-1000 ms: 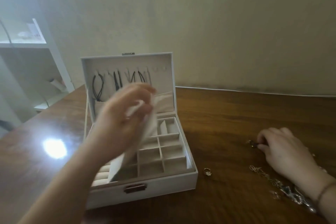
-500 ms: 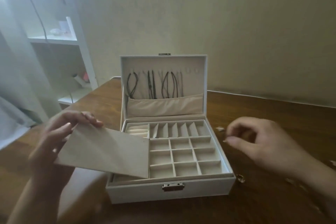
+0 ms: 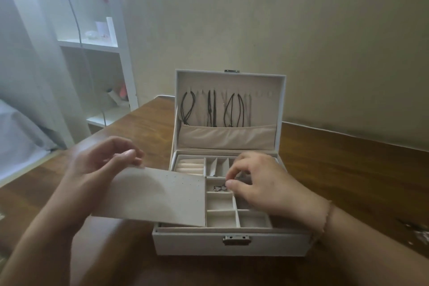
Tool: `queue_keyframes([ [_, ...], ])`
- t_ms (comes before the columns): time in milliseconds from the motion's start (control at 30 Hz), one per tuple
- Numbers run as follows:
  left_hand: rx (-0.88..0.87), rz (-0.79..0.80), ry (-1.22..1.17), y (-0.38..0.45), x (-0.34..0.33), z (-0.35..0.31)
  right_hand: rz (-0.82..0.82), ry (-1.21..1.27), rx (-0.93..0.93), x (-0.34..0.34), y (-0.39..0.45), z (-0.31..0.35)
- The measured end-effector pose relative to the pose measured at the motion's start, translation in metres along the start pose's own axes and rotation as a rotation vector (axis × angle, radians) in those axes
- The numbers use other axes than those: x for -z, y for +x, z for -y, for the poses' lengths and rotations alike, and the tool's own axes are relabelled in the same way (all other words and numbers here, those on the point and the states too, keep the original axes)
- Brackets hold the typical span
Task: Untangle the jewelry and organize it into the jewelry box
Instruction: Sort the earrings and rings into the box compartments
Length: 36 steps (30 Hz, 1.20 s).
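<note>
A small dark piece of jewelry (image 3: 218, 188) is being pinched between the thumb and forefinger of the right hand (image 3: 262, 183), over the top-left cell of the grid of square cells in the box (image 3: 232, 242); whether the piece is touching the cell floor cannot be told. The other fingers of that hand are being held loosely curled above the neighbouring cells. A flat grey panel (image 3: 160, 195) is being gripped at its far edge by the curled fingers of the left hand (image 3: 102, 160) — its near right part is lying over the left half of the box, the rest jutting out to the left of the box. Dark cords (image 3: 210, 109) are hanging inside the upright lid (image 3: 229, 109), above its pocket. The box is being borne by a wooden table (image 3: 348, 169) — more jewelry, blurred, is lying well to the right of the box.
</note>
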<state>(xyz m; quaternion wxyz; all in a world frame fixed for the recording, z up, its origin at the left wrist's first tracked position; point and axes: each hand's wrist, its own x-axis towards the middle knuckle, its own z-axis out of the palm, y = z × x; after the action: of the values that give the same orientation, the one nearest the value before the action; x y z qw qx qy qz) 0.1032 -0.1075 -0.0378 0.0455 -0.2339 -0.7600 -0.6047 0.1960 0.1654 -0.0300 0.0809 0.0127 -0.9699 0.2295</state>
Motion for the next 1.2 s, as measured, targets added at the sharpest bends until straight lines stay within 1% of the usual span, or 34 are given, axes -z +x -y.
queue_keyframes([
  [33, -0.018, -0.024, 0.102, 0.001, -0.001, -0.003, -0.021, 0.044, -0.013, 0.009, -0.006, -0.004],
  [100, -0.11, -0.109, 0.34, 0.002, -0.007, -0.009, -0.169, 0.108, -0.048, 0.035, -0.026, -0.021],
  [133, -0.181, -0.122, 0.46, 0.0, -0.013, -0.014, -0.254, 0.094, -0.086, 0.051, -0.04, -0.034],
  [167, -0.241, -0.087, 0.555, -0.002, -0.022, -0.019, -0.306, 0.049, -0.151, 0.066, -0.056, -0.052],
  [200, -0.291, -0.015, 0.591, -0.006, -0.032, -0.023, -0.311, -0.011, -0.243, 0.08, -0.074, -0.073],
  [300, -0.369, 0.249, 0.626, -0.02, -0.065, -0.034, -0.176, -0.155, -0.631, 0.102, -0.131, -0.143],
  [333, -0.395, 0.3, 0.642, -0.025, -0.075, -0.035, -0.13, -0.19, -0.722, 0.102, -0.148, -0.162],
  [400, -0.459, 0.313, 0.693, -0.036, -0.095, -0.035, -0.069, -0.241, -0.789, 0.097, -0.175, -0.183],
  [533, -0.533, 0.254, 0.83, -0.045, -0.123, -0.022, -0.078, -0.245, -0.779, 0.085, -0.181, -0.187],
  [633, -0.498, 0.198, 0.901, -0.044, -0.126, -0.012, -0.114, -0.354, -0.787, 0.08, -0.178, -0.185],
  [733, -0.465, 0.213, 0.968, -0.042, -0.125, -0.008, -0.111, -0.442, -0.799, 0.078, -0.176, -0.179],
  [833, -0.49, 0.242, 1.035, -0.042, -0.127, -0.009, -0.125, -0.38, -0.799, 0.078, -0.171, -0.174],
  [933, -0.471, 0.247, 1.07, -0.045, -0.126, -0.013, -0.104, -0.31, -0.76, 0.078, -0.168, -0.169],
  [1000, -0.428, 0.248, 1.1, -0.047, -0.125, -0.016, -0.17, -0.262, -0.714, 0.078, -0.167, -0.162],
  [1100, -0.361, 0.251, 1.13, -0.046, -0.123, -0.017, -0.41, -0.146, -0.537, 0.081, -0.155, -0.14],
  [1133, -0.351, 0.248, 1.132, -0.046, -0.122, -0.017, -0.457, -0.083, -0.47, 0.084, -0.145, -0.124],
  [1200, -0.355, 0.238, 1.127, -0.046, -0.122, -0.017, -0.441, 0.011, -0.355, 0.084, -0.118, -0.091],
])
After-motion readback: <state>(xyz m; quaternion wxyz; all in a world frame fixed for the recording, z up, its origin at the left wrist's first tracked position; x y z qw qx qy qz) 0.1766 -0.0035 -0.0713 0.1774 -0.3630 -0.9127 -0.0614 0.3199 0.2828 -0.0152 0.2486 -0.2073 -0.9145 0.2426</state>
